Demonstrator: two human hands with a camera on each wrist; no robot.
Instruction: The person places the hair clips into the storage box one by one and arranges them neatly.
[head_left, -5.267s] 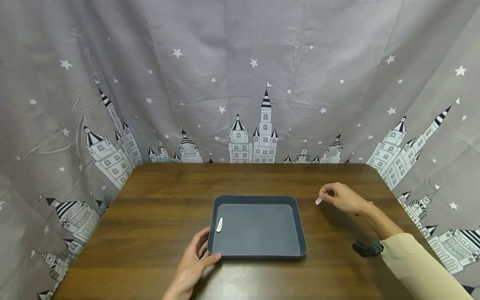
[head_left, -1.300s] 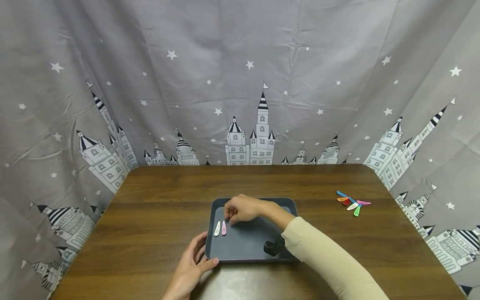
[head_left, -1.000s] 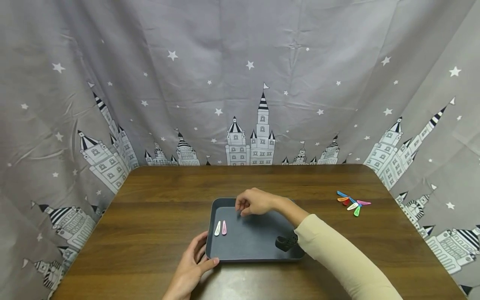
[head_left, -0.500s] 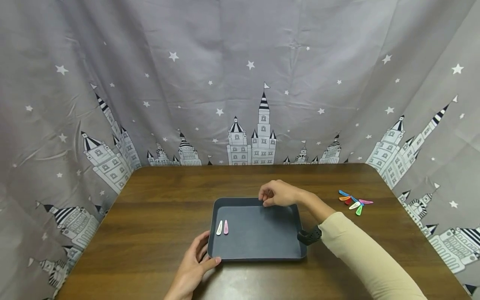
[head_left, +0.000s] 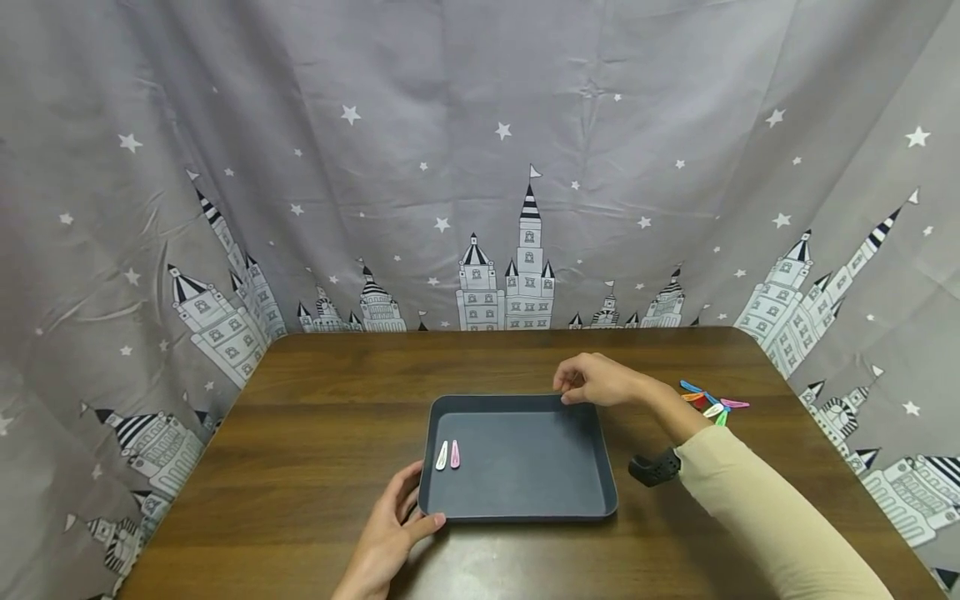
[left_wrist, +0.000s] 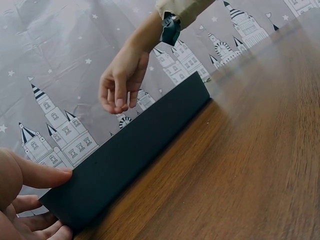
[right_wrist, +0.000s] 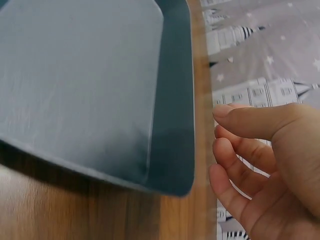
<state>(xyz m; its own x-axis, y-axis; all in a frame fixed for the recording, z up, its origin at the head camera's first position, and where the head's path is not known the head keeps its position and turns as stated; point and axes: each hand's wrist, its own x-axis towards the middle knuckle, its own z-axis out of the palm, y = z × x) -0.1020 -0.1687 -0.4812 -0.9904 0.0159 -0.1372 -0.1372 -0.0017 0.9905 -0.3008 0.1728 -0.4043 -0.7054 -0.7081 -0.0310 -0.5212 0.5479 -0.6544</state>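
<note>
A dark grey tray (head_left: 525, 467) lies on the table. My left hand (head_left: 388, 533) grips its near left corner, thumb on the rim and fingers round the side; the left wrist view shows the thumb (left_wrist: 47, 175) against the wall. Inside the tray, toward its left wall, a white snap hair clip (head_left: 442, 456) and a pink hair clip (head_left: 455, 454) lie side by side, a small gap between them. Over the tray's far right corner hovers my right hand (head_left: 603, 381), fingers loosely bent. Nothing shows between them in the right wrist view, where the hand (right_wrist: 270, 155) is apart from the rim.
To the right of the tray, a small loose pile of hair clips (head_left: 714, 408) in blue, orange, red, white, green and pink lies on the wooden table (head_left: 315, 417), partly behind the right forearm. A grey curtain (head_left: 480, 125) printed with castles hangs behind the table.
Earlier my right hand held the pink hair clip right of the tray; that clip now lies beside the white one. The right hand has since withdrawn rightward. My left hand keeps its grip.
</note>
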